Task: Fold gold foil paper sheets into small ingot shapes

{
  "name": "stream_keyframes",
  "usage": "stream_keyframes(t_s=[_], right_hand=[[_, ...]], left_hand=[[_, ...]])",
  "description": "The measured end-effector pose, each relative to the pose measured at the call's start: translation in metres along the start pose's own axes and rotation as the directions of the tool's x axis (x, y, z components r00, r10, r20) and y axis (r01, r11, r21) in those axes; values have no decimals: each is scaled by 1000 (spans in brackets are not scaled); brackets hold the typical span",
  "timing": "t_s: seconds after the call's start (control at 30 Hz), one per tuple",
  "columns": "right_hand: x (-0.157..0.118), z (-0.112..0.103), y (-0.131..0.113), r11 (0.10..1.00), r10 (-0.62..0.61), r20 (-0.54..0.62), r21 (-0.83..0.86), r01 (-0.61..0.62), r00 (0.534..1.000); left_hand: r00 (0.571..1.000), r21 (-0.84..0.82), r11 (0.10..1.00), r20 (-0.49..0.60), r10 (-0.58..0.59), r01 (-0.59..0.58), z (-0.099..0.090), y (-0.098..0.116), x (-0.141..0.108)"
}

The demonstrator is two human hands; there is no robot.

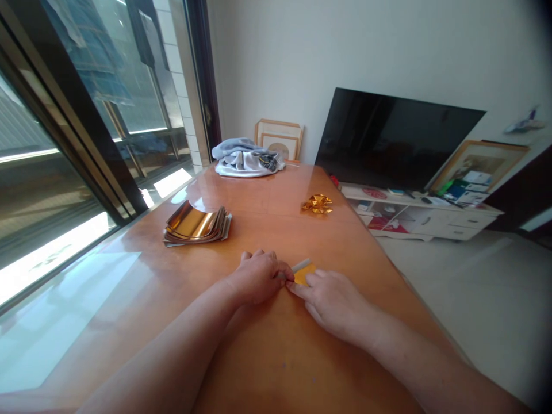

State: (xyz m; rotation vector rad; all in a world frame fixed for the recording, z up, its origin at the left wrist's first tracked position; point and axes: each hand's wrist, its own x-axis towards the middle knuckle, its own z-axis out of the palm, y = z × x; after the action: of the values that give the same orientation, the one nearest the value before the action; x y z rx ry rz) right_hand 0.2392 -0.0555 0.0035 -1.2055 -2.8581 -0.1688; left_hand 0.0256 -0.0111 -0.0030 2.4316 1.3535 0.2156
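A small sheet of gold foil paper (305,273) lies on the wooden table in front of me, with a grey strip folded along its far edge. My left hand (262,276) pinches its left end between thumb and fingers. From the other side, my right hand (334,300) grips the near right part, its index finger reaching toward the left thumb. Both hands cover much of the sheet. Beyond my left hand sits a curled stack of gold foil paper (196,225). Farther off to the right is a small heap of folded gold foil pieces (318,204).
Grey and white cloth (248,158) is piled at the table's far end. The table's right edge (399,276) drops to a pale floor. Glass sliding doors (81,115) run along the left. A television (397,141) and a low white cabinet (448,221) stand beyond.
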Motion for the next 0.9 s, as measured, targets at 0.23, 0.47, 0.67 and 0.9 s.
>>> stream_keyframes(t_s=[0.23, 0.47, 0.67, 0.9], right_hand=[[0, -5, 2, 1000, 0, 75, -30, 2, 997], [-7, -11, 2, 999, 44, 120, -31, -41, 992], [-15, -16, 3, 998, 62, 149, -33, -58, 987], [-22, -20, 4, 995, 97, 179, -41, -91, 979]], left_hand=[[1000, 0, 1000, -5, 5, -5, 2, -2, 0], [1000, 5, 1000, -12, 15, -15, 3, -4, 0], [1000, 7, 1000, 7, 13, -13, 1, -2, -1], [1000, 19, 1000, 24, 14, -15, -5, 3, -3]])
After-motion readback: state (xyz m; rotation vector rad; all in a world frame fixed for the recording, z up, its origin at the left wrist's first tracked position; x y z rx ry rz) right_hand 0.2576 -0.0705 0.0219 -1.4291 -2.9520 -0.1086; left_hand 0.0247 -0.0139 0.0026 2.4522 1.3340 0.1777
